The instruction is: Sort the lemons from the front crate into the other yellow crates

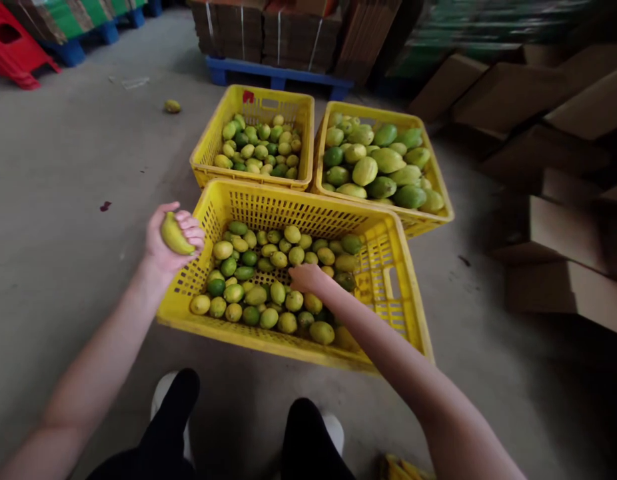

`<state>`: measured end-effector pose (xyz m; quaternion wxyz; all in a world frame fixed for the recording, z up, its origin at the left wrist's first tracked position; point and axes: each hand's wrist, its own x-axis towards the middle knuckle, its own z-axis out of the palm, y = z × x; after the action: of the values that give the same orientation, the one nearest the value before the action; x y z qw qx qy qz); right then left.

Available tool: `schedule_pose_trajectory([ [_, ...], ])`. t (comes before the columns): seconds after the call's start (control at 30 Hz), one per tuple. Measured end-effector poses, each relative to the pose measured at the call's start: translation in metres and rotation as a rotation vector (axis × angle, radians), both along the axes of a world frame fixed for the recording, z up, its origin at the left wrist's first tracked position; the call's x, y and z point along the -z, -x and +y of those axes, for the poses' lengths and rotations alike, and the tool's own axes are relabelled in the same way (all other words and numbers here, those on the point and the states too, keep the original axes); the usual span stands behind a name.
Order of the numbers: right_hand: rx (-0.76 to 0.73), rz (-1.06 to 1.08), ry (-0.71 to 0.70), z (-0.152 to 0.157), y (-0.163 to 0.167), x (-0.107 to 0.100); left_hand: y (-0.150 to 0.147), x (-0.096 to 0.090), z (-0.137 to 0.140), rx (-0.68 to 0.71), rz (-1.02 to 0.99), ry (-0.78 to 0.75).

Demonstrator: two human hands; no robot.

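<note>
My left hand (163, 245) is closed around a yellow-green lemon (175, 235), held up beside the left end of the front yellow crate (288, 351). Inside that crate, green and yellow lemons (257, 295) lie spread over the slotted bottom, thickest at the left and middle. My right hand (306, 277) reaches down among them near the crate's middle. Its fingers point downward and are mostly hidden, so I cannot see whether a lemon is in them.
Behind stand two more yellow crates: the left one (201, 160) holds small lemons, the right one (441, 180) larger oblong green-yellow fruits. A single fruit (172, 107) lies on the floor. Cardboard boxes (553, 287) are heaped at right; a blue pallet (278, 77) carries flattened cardboard; a red stool (16, 47) stands far left.
</note>
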<state>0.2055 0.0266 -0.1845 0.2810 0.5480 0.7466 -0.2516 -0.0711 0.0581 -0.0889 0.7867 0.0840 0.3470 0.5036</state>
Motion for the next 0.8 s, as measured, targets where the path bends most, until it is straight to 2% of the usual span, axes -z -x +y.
schedule_pose_trajectory([
  [0.17,-0.156,0.068,-0.03,0.023,0.062,0.015,0.051,-0.014,-0.017,-0.146,-0.079,-0.142],
  [0.33,-0.235,0.184,-0.05,0.037,0.113,0.05,0.07,-0.009,-0.029,-0.133,-0.091,-0.171],
  [0.47,-0.116,0.207,-0.004,0.049,0.122,0.072,0.078,-0.005,-0.025,-0.12,-0.073,-0.157],
  [0.6,0.096,0.205,0.075,0.061,0.128,0.077,0.074,0.004,-0.017,-0.091,0.017,-0.087],
  [0.8,0.232,0.248,-0.081,0.049,0.146,0.086,0.044,0.014,-0.017,0.103,0.049,0.056],
])
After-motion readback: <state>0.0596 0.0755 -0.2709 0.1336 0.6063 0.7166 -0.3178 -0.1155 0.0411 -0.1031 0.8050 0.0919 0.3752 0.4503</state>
